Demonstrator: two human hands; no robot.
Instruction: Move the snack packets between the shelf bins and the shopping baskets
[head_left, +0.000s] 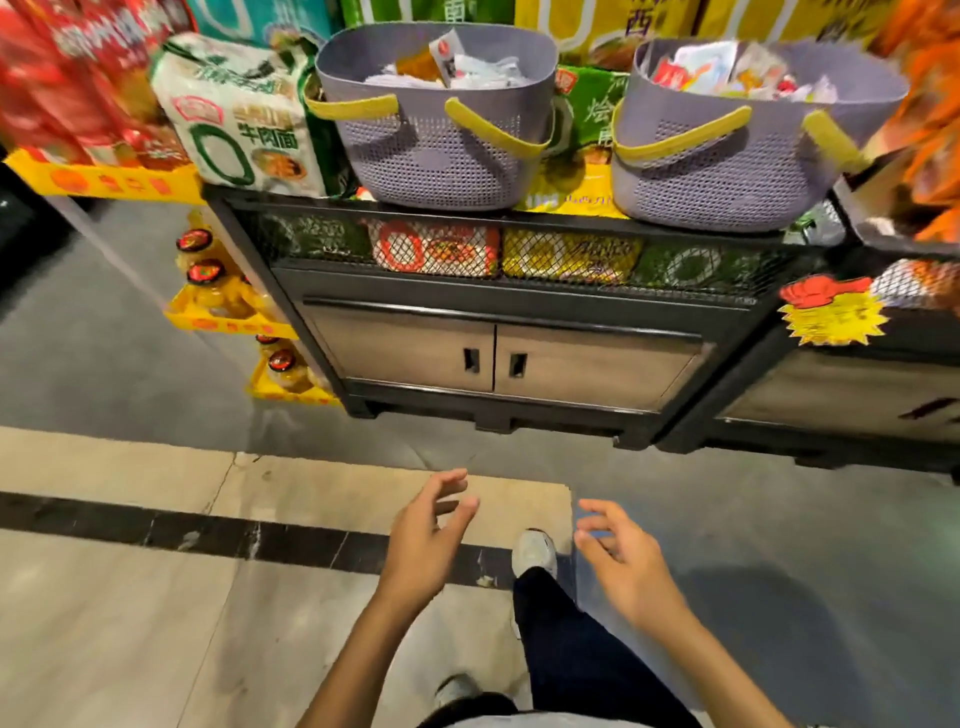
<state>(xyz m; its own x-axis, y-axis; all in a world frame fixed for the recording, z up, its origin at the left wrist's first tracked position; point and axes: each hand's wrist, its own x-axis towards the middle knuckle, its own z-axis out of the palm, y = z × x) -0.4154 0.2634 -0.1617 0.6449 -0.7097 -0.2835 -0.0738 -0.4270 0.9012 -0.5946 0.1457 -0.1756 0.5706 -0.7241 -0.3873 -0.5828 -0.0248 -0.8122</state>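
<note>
A black display stand (519, 291) fills the middle of the view, with closed cabinet doors (493, 364) below and a mesh-fronted bin (519, 254) of bagged goods along its top edge. On top, resting on the stacked goods, stand two purple shopping baskets with yellow handles: the left basket (431, 150) and, apart to its side, the right basket (727, 176). Each holds a loose heap of snack packets (457, 65) showing above the rim; how full they are below that cannot be told. A large white noodle multipack (239, 119) leans just beside the left basket. Lower down, over the floor (156, 597) and well short of the stand, the left hand (421, 540) and right hand (631, 561) hover near each other, palms turned inward. The grip of each is open, fingers spread and loosely bent, with nothing in either. Judging from this, no packet is in transit: the baskets are loaded, and the next transfer, whichever way it goes, has yet to begin with a reach up to a basket or bin.
</note>
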